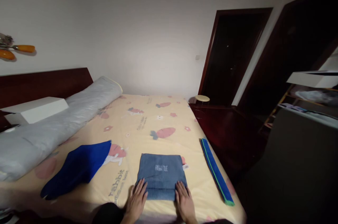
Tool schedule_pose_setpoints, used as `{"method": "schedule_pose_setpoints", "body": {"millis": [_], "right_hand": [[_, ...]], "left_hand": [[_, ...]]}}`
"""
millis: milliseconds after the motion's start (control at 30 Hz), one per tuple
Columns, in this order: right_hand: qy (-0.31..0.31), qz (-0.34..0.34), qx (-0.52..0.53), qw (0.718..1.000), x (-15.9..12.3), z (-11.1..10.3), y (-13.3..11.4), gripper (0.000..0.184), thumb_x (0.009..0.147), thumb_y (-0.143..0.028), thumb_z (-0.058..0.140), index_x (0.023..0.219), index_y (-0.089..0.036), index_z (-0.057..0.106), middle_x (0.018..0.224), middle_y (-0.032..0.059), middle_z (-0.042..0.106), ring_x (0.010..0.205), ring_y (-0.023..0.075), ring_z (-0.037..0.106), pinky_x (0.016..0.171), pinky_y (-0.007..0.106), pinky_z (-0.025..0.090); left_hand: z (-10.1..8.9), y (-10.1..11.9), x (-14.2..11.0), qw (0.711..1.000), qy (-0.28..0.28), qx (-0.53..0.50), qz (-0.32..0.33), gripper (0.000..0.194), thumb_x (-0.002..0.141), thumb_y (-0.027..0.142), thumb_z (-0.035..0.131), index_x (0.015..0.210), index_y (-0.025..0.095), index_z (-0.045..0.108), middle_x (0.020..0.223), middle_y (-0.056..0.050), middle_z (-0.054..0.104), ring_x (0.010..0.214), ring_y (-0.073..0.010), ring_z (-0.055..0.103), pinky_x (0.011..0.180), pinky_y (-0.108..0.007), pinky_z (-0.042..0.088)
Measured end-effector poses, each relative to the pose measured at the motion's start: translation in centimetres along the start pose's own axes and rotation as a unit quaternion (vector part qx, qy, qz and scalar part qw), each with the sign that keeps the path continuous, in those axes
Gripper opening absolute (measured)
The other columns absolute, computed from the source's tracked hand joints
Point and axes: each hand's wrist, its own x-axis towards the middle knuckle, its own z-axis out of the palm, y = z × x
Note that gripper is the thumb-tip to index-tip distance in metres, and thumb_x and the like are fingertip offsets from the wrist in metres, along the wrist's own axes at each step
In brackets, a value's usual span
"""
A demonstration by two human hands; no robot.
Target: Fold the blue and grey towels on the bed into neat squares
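A grey-blue towel (161,180) with white lettering lies folded into a rough square on the bed, a small white tag at its right edge. My left hand (137,197) rests flat on its near left corner, fingers stretched out. On the near right side of the same towel lies my right hand (184,199), also flat with fingers extended. Between the hands, a crease or folded strip runs across the towel's near part. A dark blue cloth (79,167) is spread unevenly to the left. Over on the right, a blue cloth with green edging (217,173) is folded into a long narrow strip.
The bed has a yellow patterned sheet (148,111). A grey rolled bundle (79,111) and a white box (43,109) lie by the dark headboard (47,83). A round stool (202,98) stands beyond the bed's right edge. A shelf with a white box (314,79) is at far right.
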Motion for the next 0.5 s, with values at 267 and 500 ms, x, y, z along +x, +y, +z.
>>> {"method": "schedule_pose_setpoints", "body": {"millis": [267,500], "right_hand": [[-0.028,-0.011,0.018,0.999,0.7,0.1,-2.7,0.048,0.099,-0.033,0.03,0.138,-0.018,0.052,0.146,0.0089,0.048,0.138,0.0259,0.039,0.115,0.046,0.031],[-0.109,-0.056,0.055,0.991,3.2,-0.2,-5.3,0.047,0.099,-0.039,0.032,0.139,-0.023,0.052,0.144,0.0065,0.05,0.137,0.0248,0.042,0.114,0.046,0.033]], "left_hand": [[2.5,3.8,1.2,0.999,-0.007,0.005,0.031,0.062,0.084,0.007,0.034,0.141,0.027,0.048,0.153,-0.002,0.041,0.142,-0.0194,0.035,0.117,-0.044,0.028],[2.3,5.4,3.0,0.998,-0.033,-0.05,0.028,0.049,0.095,0.027,0.029,0.139,0.026,0.05,0.148,-0.004,0.049,0.136,-0.0199,0.042,0.115,-0.043,0.032]]}}
